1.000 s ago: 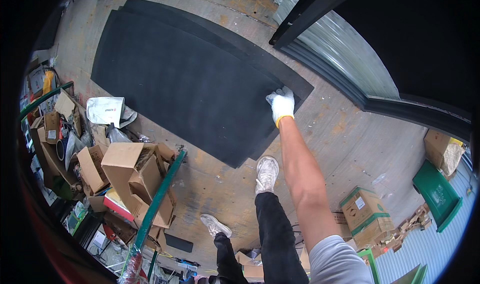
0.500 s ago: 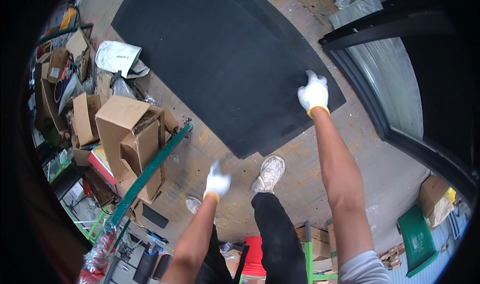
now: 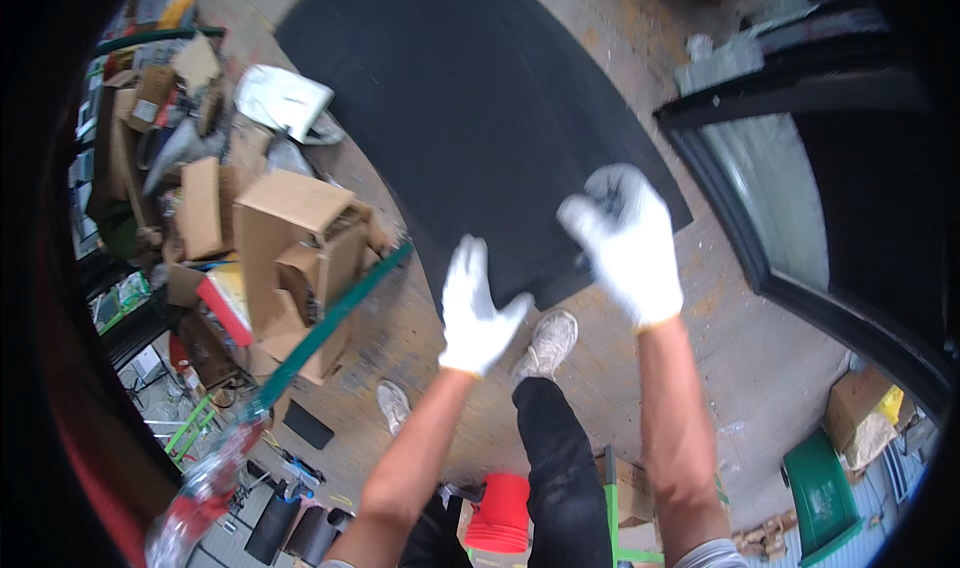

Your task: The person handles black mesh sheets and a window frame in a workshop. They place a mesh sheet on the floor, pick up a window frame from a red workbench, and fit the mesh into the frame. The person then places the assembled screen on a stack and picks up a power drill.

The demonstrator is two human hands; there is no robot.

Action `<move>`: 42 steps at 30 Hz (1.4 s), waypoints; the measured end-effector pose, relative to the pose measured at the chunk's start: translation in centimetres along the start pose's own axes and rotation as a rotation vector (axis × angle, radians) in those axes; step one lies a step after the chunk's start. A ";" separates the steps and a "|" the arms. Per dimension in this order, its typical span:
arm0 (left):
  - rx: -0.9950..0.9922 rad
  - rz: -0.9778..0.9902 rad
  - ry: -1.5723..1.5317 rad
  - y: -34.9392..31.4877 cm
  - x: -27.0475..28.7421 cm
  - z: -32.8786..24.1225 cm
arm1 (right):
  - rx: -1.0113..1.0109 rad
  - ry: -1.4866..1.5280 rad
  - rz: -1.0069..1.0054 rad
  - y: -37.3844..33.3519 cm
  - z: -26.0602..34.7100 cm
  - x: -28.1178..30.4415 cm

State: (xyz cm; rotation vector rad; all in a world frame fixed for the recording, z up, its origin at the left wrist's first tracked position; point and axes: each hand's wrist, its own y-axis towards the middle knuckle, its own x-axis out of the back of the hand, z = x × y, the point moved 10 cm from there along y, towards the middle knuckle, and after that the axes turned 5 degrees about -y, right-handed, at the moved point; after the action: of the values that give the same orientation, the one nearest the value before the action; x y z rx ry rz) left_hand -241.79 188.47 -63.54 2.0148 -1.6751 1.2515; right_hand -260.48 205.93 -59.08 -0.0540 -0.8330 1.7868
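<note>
A large black sheet (image 3: pixel 480 98), like a rubber mat, lies flat on the floor in front of me. Its near edge comes up to one of my shoes (image 3: pixel 550 338). My left hand (image 3: pixel 478 313), in a white knit glove, is over the sheet's near left corner with its thumb spread from the fingers and nothing in it. Over the near right part, my right hand (image 3: pixel 635 253) wears a matching glove smudged dark grey. Its thumb stands apart from the partly bent, slightly blurred fingers; no object shows between them.
To the left are cardboard boxes (image 3: pixel 290 213), a white bag (image 3: pixel 283 98) and a slanting green bar (image 3: pixel 340 313). A dark-framed glass panel (image 3: pixel 765 193) stands at the right. Near my legs is a red bucket (image 3: pixel 498 513); a green bin (image 3: pixel 822 493) is at lower right.
My right hand has come off the sheet's near right area, back toward me. My left hand has risen forward and right over the sheet's near corner. The view has shifted slightly.
</note>
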 end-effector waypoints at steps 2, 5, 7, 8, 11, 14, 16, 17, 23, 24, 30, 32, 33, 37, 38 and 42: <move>-0.015 -0.111 -0.022 -2.2 6.9 -5.3 | 0.264 0.030 -0.107 -6.1 10.1 2.3; 0.067 -0.280 -0.064 -7.6 19.9 -12.9 | 0.282 0.246 0.070 -14.0 20.9 5.1; 0.118 -0.473 -0.043 -10.8 29.0 -18.3 | 0.329 0.680 0.179 -18.0 26.9 7.7; 0.081 -0.494 -0.011 -12.2 33.2 -21.6 | 0.331 0.741 0.225 -19.9 28.7 9.6; -0.106 -0.596 0.039 -15.2 45.7 -31.9 | 0.266 0.770 0.181 -22.9 30.0 15.4; -0.038 -0.552 0.065 -17.9 55.8 -39.0 | 0.207 0.470 0.043 -23.1 26.2 18.2; -0.054 -0.520 0.183 -20.5 62.1 -43.2 | 0.051 0.322 -0.017 -23.2 20.6 18.2; -0.061 -0.523 0.177 -22.3 65.3 -44.8 | -0.022 0.253 -0.038 -23.3 17.5 18.0; 0.054 -0.874 0.039 -38.4 91.5 -46.3 | -0.435 0.309 0.009 -25.4 3.8 16.9; 0.065 -0.946 0.043 -42.3 95.6 -45.7 | -0.425 0.062 -0.033 -24.6 3.8 17.9; 0.102 -1.092 0.125 -59.9 109.2 -39.8 | 0.088 0.873 0.284 -20.3 20.4 17.0; 0.106 -1.175 0.013 -62.9 110.8 -35.9 | 0.266 0.767 0.231 -21.5 28.7 18.1; 0.169 -1.107 -0.040 -63.7 111.1 -33.9 | 0.258 0.737 0.245 -22.3 32.5 18.4; 0.278 -1.164 -0.166 -67.3 111.4 -19.6 | 0.653 0.000 0.031 -27.3 51.1 17.7; 0.281 -1.185 -0.213 -68.0 111.6 -15.0 | 0.679 -0.078 0.028 -28.6 54.3 15.9; 0.442 -1.138 -0.430 -70.6 112.6 4.5 | 0.742 -0.369 0.008 -34.5 63.6 7.7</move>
State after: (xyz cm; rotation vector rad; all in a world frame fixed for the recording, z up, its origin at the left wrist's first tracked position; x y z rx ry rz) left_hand -179.37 130.38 38.46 2.9077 -0.0827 0.7804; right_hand -262.21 185.14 10.64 0.7722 -0.3683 2.0416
